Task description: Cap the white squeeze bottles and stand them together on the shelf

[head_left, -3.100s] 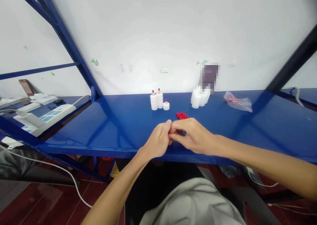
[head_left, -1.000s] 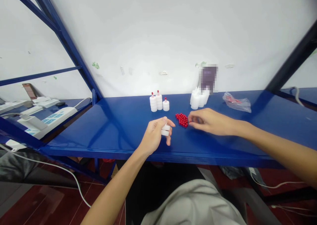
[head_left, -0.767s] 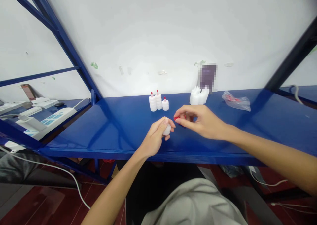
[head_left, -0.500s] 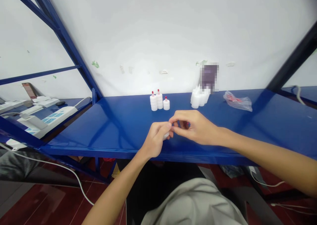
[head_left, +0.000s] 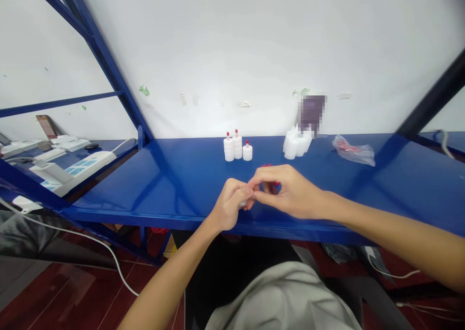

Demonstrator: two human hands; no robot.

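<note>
My left hand (head_left: 232,201) is closed around a small white bottle (head_left: 242,203), most of which my fingers cover. Thumb and fingers of my right hand (head_left: 285,189) pinch together against the left fingertips, at the top of that bottle; whatever lies in the pinch is hidden. Red caps (head_left: 267,165) lie on the table just behind my right hand and are partly covered by it. Farther back stand white squeeze bottles with red-tipped nozzles: two tall ones, a left bottle (head_left: 228,149) and a middle bottle (head_left: 237,146), and a short bottle (head_left: 247,151).
A cluster of white bottles (head_left: 290,148) stands near the wall, below a blurred dark patch. To its right lies a clear plastic bag (head_left: 354,151) with red pieces inside. The blue table (head_left: 174,175) meets a blue frame post at left, beside a power strip (head_left: 85,172).
The view has shifted slightly, and more red caps show behind my right hand. Both hands stay together at the bottle, with little movement of the fingers.
</note>
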